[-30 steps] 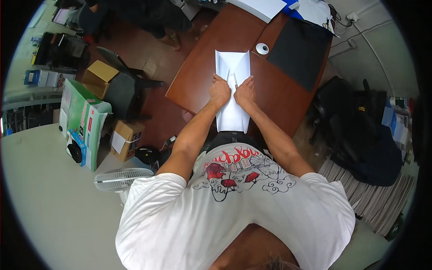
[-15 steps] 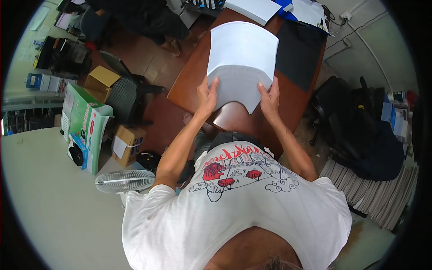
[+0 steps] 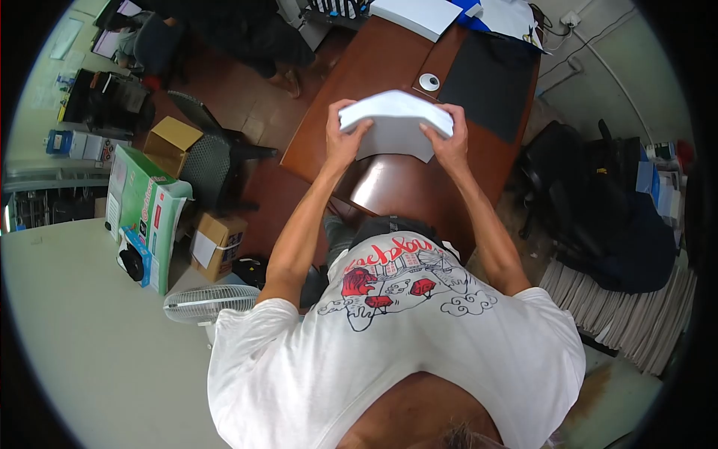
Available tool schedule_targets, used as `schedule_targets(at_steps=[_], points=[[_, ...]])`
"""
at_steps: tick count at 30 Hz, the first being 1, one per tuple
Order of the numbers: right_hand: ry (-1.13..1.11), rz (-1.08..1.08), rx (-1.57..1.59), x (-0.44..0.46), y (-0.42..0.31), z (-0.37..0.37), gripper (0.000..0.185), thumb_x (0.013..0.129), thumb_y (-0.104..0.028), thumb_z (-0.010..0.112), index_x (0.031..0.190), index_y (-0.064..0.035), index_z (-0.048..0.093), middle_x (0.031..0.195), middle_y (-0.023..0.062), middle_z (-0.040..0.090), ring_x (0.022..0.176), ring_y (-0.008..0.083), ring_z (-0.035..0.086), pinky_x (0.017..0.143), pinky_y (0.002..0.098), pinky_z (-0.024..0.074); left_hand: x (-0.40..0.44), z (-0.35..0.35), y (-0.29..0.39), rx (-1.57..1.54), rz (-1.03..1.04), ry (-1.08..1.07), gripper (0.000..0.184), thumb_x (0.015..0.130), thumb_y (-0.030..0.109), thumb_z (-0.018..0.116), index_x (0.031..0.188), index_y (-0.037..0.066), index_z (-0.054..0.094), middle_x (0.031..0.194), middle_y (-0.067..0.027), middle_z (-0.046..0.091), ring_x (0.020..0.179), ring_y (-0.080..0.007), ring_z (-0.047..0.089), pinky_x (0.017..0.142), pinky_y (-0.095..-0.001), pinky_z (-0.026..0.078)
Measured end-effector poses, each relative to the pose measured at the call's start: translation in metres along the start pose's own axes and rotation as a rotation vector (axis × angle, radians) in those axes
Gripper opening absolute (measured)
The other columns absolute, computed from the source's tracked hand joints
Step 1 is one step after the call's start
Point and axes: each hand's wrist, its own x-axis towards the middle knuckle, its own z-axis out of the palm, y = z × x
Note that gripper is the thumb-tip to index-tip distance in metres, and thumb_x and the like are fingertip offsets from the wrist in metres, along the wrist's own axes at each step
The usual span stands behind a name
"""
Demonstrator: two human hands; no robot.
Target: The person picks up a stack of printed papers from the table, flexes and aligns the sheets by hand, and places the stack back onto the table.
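A thick stack of white paper (image 3: 395, 135) is held upright and bowed over the brown wooden desk (image 3: 329, 112). At its left edge my left hand (image 3: 345, 135) is closed, thumb on the near face. My right hand (image 3: 447, 138) grips the opposite edge in the same way, its thumb also on the face toward me. The stack's long top edge shows between the hands. Beyond it on the desk is a round cable-hole cover (image 3: 428, 82).
Another white paper stack (image 3: 419, 16) lies at the desk's far end, near a dark desk mat (image 3: 490, 82). Left are a black chair (image 3: 213, 150), cartons and a fan (image 3: 209, 302). An office chair (image 3: 568, 194) stands right. Another person (image 3: 239, 34) is at the far left.
The paper stack has been tipped from facing up to standing on edge, and both hands have risen slightly with it. The round cover on the desk has come into view.
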Motion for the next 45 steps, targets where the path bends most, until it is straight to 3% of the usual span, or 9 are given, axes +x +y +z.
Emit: schedule_targets(at_steps=[16,24,26,28,31,36,39,43,45], points=[[-0.068,-0.117,-0.155,0.031,0.006,-0.017,0.033,0.077,-0.017,0.084,0.102,-0.0026,0.068,0.095,0.008,0.069,0.09,0.0199,0.067,0.081,0.0328,0.0525,0.013,-0.012,-0.022,0.165,-0.125,-0.16,0.047,0.076,0.015,0.088,0.116,0.002,0.069,0.099,-0.0078,0.074,0.092,-0.0173,0.068,0.084,-0.0336,0.054],[0.144,-0.309,-0.178,0.09,-0.023,-0.04,0.045,0.077,-0.009,0.085,0.118,-0.003,0.067,0.114,0.0073,0.068,0.106,0.0183,0.064,0.092,0.0302,0.0516,0.069,0.017,0.035,0.226,0.25,-0.196,0.035,0.076,0.01,0.085,0.107,0.003,0.072,0.095,-0.012,0.075,0.087,-0.0216,0.073,0.078,-0.0315,0.055],[0.279,0.02,0.502,0.047,-0.015,-0.033,0.058,0.083,0.001,0.073,0.137,-0.0061,0.052,0.131,0.0129,0.057,0.121,0.0303,0.057,0.105,0.044,0.0487,0.044,0.016,0.032,0.435,0.568,-0.17,0.035,0.075,0.009,0.082,0.109,0.006,0.073,0.099,-0.0131,0.074,0.092,-0.0297,0.073,0.079,-0.0342,0.056],[-0.103,0.601,1.415,-0.011,0.026,-0.039,0.053,0.094,-0.037,0.058,0.135,-0.0064,0.047,0.134,0.0261,0.054,0.127,0.0409,0.053,0.11,0.0696,0.0336,0.009,0.013,-0.001,0.617,0.689,-0.215,0.04,0.074,0.009,0.078,0.113,0.01,0.072,0.114,-0.0114,0.071,0.104,-0.0329,0.068,0.092,-0.0447,0.053],[-0.088,0.967,1.542,-0.083,0.058,0.004,0.1,0.089,-0.067,0.056,0.153,0.0028,0.024,0.154,0.0338,0.029,0.144,0.0486,0.032,0.115,0.0687,0.0241,-0.051,0.001,-0.073,0.851,0.588,-0.476,0.046,0.073,0.008,0.075,0.119,0.011,0.069,0.123,-0.0105,0.066,0.119,-0.0337,0.059,0.104,-0.051,0.043],[-0.034,1.172,0.577,-0.12,0.142,0.052,0.062,0.093,-0.022,0.066,0.141,0.0049,0.037,0.124,0.025,0.061,0.107,0.0399,0.067,0.088,0.0575,0.0562,-0.121,-0.011,-0.121,1.031,0.353,-0.676,0.054,0.073,0.006,0.073,0.126,0.013,0.064,0.133,-0.0078,0.058,0.13,-0.0297,0.05,0.11,-0.0537,0.036],[-0.027,1.16,0.552,-0.121,0.136,0.046,0.052,0.091,-0.008,0.065,0.134,0.0053,0.04,0.114,0.0237,0.065,0.089,0.0373,0.072,0.075,0.0507,0.062,-0.123,-0.015,-0.088,1.115,0.381,-0.642,0.066,0.07,0.015,0.081,0.132,0.014,0.059,0.135,-0.014,0.054,0.13,-0.0337,0.046,0.109,-0.0502,0.037],[0.044,1.139,0.525,-0.112,0.103,0.033,0.038,0.09,-0.004,0.065,0.121,0.0051,0.044,0.11,0.0269,0.065,0.09,0.0384,0.072,0.074,0.0488,0.0637,-0.16,-0.044,-0.066,0.732,-0.049,-0.142,0.095,0.073,0.053,0.083,0.145,0.007,0.042,0.137,-0.0237,0.045,0.125,-0.0424,0.047,0.106,-0.0569,0.037],[-0.003,1.147,0.538,-0.107,0.084,0.019,0.038,0.09,-0.003,0.065,0.121,0.0054,0.044,0.11,0.0273,0.064,0.091,0.0387,0.072,0.075,0.0492,0.0636,-0.166,-0.073,-0.086,0.075,-0.814,0.062,0.097,0.082,0.066,0.068,0.147,0.001,0.037,0.137,-0.0237,0.047,0.122,-0.0403,0.052,0.101,-0.055,0.043]])
